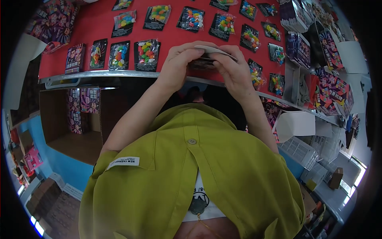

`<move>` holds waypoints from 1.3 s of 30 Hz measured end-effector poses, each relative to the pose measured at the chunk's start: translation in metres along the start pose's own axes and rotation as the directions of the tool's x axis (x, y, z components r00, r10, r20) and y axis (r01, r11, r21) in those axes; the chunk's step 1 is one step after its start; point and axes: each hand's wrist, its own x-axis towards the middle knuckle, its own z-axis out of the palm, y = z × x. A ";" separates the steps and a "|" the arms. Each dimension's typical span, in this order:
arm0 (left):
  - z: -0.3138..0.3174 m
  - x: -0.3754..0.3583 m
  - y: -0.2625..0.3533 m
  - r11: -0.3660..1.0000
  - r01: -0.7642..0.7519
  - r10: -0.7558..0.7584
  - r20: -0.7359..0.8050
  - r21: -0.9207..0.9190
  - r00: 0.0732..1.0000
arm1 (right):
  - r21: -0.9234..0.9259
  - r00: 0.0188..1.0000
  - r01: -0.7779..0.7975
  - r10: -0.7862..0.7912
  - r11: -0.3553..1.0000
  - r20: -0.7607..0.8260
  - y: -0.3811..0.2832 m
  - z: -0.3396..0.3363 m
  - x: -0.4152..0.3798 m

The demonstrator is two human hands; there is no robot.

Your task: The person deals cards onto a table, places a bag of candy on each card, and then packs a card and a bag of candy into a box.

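Both hands meet over the front edge of the red table. My left hand [175, 65] is closed, its thumb on a thin stack of pale-edged cards [211, 49]. My right hand [234, 67] grips the other end of the stack, thumb and fingers bent around it. The cards are seen nearly edge-on, and a darker layer shows beneath the top one. Beside my left hand lies a clear bag of colourful bean-shaped pieces [148, 51] on a black card. Another such bag [256, 75] lies close to my right hand.
More bagged pieces on black cards [191, 19] lie in rows across the red table [89, 24]. A printed box [75, 58] stands at the left; stacked printed boxes [298, 49] stand at the right. Below the metal edge, an open cardboard box [71, 147] holds printed boxes.
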 end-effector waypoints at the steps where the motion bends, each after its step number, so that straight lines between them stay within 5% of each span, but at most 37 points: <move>1: 0.001 0.000 0.000 0.998 0.006 -0.004 -0.030 0.062 1.000 | -0.003 1.000 0.003 -0.003 1.000 -0.002 -0.002 0.000 0.000; 4: 0.005 0.002 0.003 0.995 0.003 0.003 -0.058 0.099 0.998 | 0.250 0.988 -0.036 0.072 0.968 -0.135 -0.004 -0.002 -0.002; 5: 0.005 0.002 0.005 0.997 0.000 0.005 -0.056 0.082 0.998 | 0.651 0.959 -0.058 0.224 0.757 -0.175 -0.003 -0.003 -0.002; 6: 0.003 0.002 0.005 0.996 0.000 0.005 -0.063 0.084 0.998 | 0.919 0.915 -0.022 0.379 0.393 -0.140 -0.002 -0.004 -0.003; 8: 0.003 0.004 0.003 0.997 -0.004 0.008 -0.048 0.079 0.999 | 0.944 0.908 -0.073 0.414 0.323 -0.071 0.007 -0.006 -0.004; 10: 0.004 0.005 0.003 0.997 -0.015 0.017 -0.031 0.076 0.999 | 0.975 0.861 -0.223 0.467 -0.002 0.199 0.019 -0.006 -0.009; 17: 0.004 0.003 0.004 0.936 -0.188 0.174 0.072 0.297 0.982 | 0.954 0.868 -0.257 0.472 0.154 0.158 0.019 0.003 -0.011; 19: -0.004 0.004 0.006 0.844 -0.292 0.255 0.142 0.450 0.956 | 0.764 0.911 -0.238 0.412 0.599 -0.039 0.010 0.001 -0.007; 20: -0.009 0.004 0.008 0.713 -0.392 0.321 0.225 0.582 0.920 | 0.765 0.911 -0.238 0.411 0.598 -0.037 0.009 -0.002 -0.007; 21: -0.013 0.005 0.008 0.712 -0.391 0.323 0.222 0.584 0.920 | 0.442 0.962 -0.138 0.226 0.887 -0.154 0.009 -0.005 -0.008; 22: -0.019 0.004 0.007 0.556 -0.484 0.363 0.326 0.676 0.873 | 0.035 0.983 0.002 0.005 0.999 -0.183 0.010 -0.008 -0.009; 23: -0.022 0.002 0.007 0.379 -0.564 0.377 0.434 0.734 0.818 | 0.038 0.984 0.001 0.006 0.999 -0.181 0.012 -0.007 -0.010; 29: -0.022 -0.002 0.016 0.272 -0.599 0.321 0.515 0.753 0.795 | -0.268 0.966 0.233 -0.255 0.935 -0.050 0.012 -0.016 -0.017; 32: -0.016 -0.005 0.015 0.421 -0.536 0.342 0.419 0.732 0.841 | -0.216 0.970 0.199 -0.223 0.956 -0.094 0.007 -0.015 -0.015; 39: -0.005 -0.002 0.014 0.513 -0.460 0.402 0.270 0.725 0.875 | 0.120 0.990 0.023 -0.005 0.992 -0.143 0.009 -0.010 -0.013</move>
